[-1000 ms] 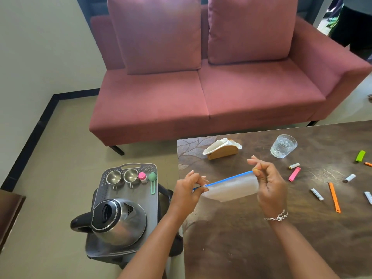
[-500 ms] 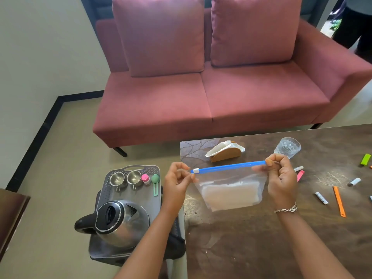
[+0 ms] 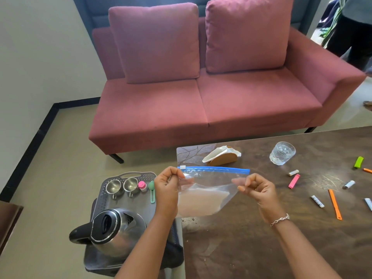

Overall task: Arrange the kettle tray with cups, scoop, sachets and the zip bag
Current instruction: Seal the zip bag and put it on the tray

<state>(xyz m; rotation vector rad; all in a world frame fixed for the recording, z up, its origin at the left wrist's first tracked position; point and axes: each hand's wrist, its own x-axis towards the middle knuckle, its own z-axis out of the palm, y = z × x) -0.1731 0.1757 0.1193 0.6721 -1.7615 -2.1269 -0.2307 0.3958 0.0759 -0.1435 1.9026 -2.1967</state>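
The left hand (image 3: 168, 190) and right hand (image 3: 259, 188) each keep a pinching grip on the zip bag (image 3: 207, 196) over the table (image 3: 261, 244) edge, with the tray (image 3: 103, 190) at 8 o'clock.

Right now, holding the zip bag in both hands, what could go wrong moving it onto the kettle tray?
1. The left hand and right hand only pinch the zip bag near its top; whether the zip is sealed is unclear, so tilting might spill its pale contents.
2. The tray is crowded: kettle at the near end, cups and scoop along the far edge; the bag may knock them.
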